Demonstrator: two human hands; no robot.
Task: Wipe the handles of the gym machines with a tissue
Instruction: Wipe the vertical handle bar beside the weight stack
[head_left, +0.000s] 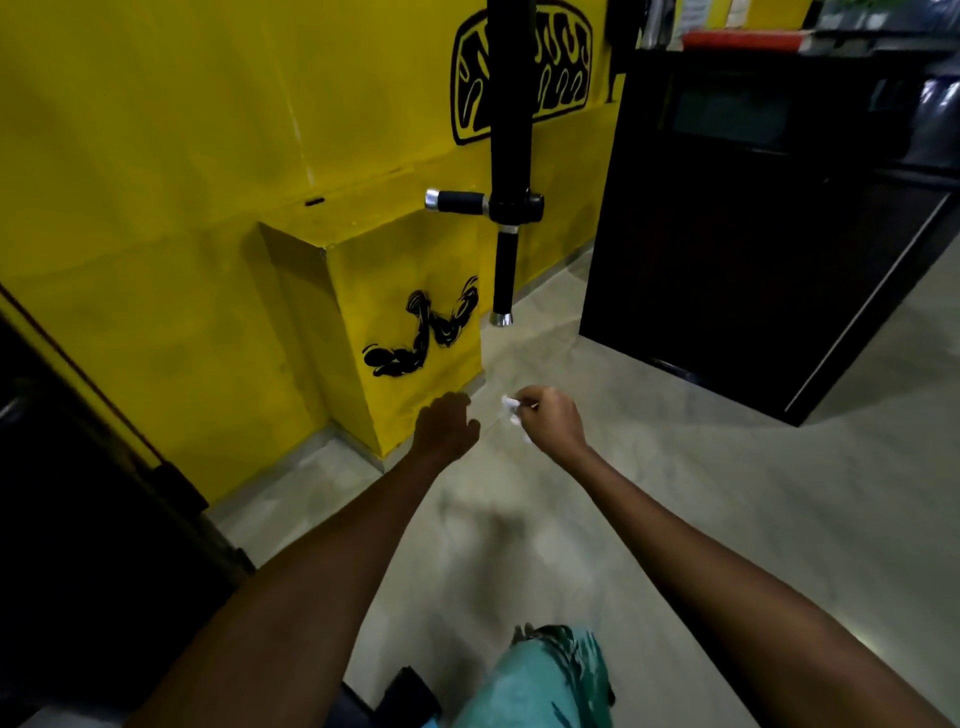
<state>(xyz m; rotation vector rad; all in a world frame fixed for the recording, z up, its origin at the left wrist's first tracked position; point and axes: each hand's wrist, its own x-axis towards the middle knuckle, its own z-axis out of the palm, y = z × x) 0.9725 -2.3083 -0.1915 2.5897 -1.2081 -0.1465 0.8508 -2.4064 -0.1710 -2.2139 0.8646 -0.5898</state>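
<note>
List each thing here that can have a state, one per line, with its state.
Tissue: crumpled, pinched in the right hand, off the handles.
Right hand: fingers curled round the tissue.
Left hand: holds nothing, fingers loosely curled.
Side handle: sticks out sideways from the black post, untouched.
Lower handle: hangs straight down, untouched.
Black post: upright, both handles attached.

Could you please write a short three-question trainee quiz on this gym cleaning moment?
1. True or false: the right hand pinches the tissue.
2. The tissue is: A) touching the hanging handle, B) below it and clear of it, C) lying on the floor.
3. Fill in: the side handle sticks out toward the ______ wall.

Key: 1 true. 2 B. 3 yellow. The left hand holds nothing.
</note>
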